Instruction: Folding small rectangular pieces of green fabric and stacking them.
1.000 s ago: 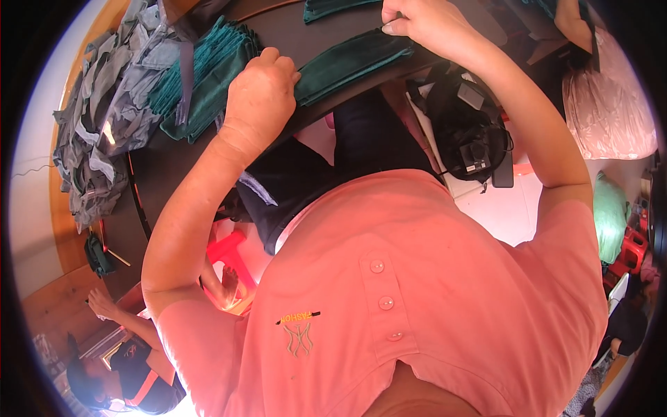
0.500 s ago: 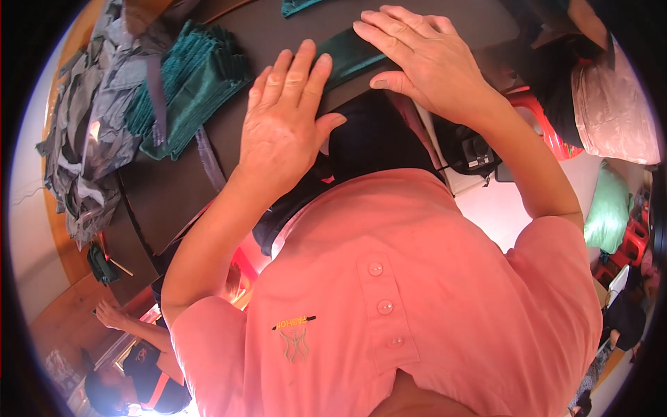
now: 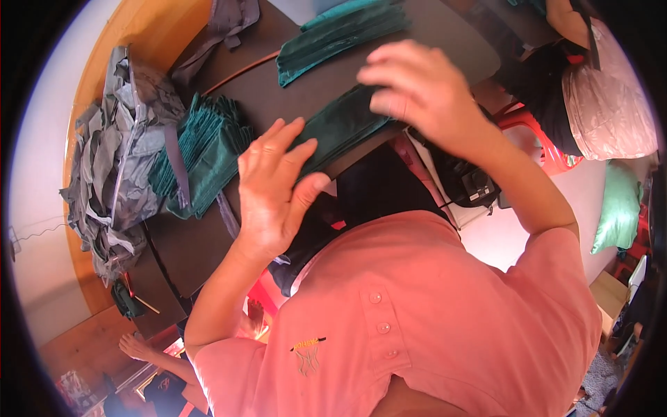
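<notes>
A long folded strip of dark green, velvety cloth (image 3: 340, 128) lies along the near edge of the dark table. My left hand (image 3: 271, 187) rests at its left end, fingers spread and thumb held away. Over the strip's right end is my right hand (image 3: 427, 101), slightly smeared by motion. Its fingers are bent but apart, and nothing shows between them; whether it touches the cloth I cannot tell. To the left sits a stack of pleated green cloth (image 3: 208, 167). Farther back lies another green pleated bundle (image 3: 340, 38).
Grey cloth scraps (image 3: 104, 167) spill around a clear plastic bag at the left of the table (image 3: 243, 90). A red plastic stool (image 3: 535, 135) stands at the right, near a person in a pale apron (image 3: 604, 90). Another person's hand (image 3: 137, 346) shows at lower left.
The view has shifted, so more of the table's far side shows. My right hand's fingers, flat before, are now bent and blurred. My left hand stays spread at the strip's left end.
</notes>
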`<control>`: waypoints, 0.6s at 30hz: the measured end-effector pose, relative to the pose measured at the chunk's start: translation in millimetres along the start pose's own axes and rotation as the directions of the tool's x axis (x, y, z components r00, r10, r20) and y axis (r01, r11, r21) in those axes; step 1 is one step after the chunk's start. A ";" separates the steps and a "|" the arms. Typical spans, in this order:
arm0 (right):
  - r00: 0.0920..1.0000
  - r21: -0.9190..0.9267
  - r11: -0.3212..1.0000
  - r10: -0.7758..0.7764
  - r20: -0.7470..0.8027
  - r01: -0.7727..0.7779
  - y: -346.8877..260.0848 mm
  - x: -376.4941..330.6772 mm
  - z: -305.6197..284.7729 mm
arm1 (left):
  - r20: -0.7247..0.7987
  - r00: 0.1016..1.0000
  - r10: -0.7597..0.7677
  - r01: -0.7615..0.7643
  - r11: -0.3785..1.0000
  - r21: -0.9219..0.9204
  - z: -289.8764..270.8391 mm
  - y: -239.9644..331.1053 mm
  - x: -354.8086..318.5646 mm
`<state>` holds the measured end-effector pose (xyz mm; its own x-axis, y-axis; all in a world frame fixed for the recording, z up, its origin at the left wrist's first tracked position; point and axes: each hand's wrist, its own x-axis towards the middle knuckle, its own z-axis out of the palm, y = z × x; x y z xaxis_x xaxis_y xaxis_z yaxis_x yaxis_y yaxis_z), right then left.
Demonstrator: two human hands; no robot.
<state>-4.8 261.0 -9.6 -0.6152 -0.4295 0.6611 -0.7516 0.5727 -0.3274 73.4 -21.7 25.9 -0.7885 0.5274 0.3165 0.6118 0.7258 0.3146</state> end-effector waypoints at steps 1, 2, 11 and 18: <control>0.994 0.034 0.998 0.064 -0.084 -0.062 15.3 7.2 -7.8 | -0.078 0.996 -0.031 0.025 0.997 -0.079 -1.8 2.9 12.0; 0.982 0.057 0.995 0.086 -0.169 -0.078 37.5 16.2 -10.9 | -0.102 0.994 -0.048 0.036 0.992 -0.122 -5.5 2.6 25.1; 0.994 0.019 0.994 -0.106 -0.006 0.106 103.1 70.4 -7.5 | -0.192 0.981 0.035 -0.044 0.998 -0.047 20.9 -83.2 129.3; 0.992 0.097 0.995 -0.037 0.125 0.025 118.9 84.5 -4.0 | -0.109 0.987 0.121 -0.103 0.982 0.157 24.7 -107.0 139.4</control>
<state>-145.2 295.6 10.0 -0.6115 -0.5342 0.5837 -0.7864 0.4914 -0.3742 -103.5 -15.0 14.2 -0.6972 0.5599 0.4476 0.6720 0.7279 0.1364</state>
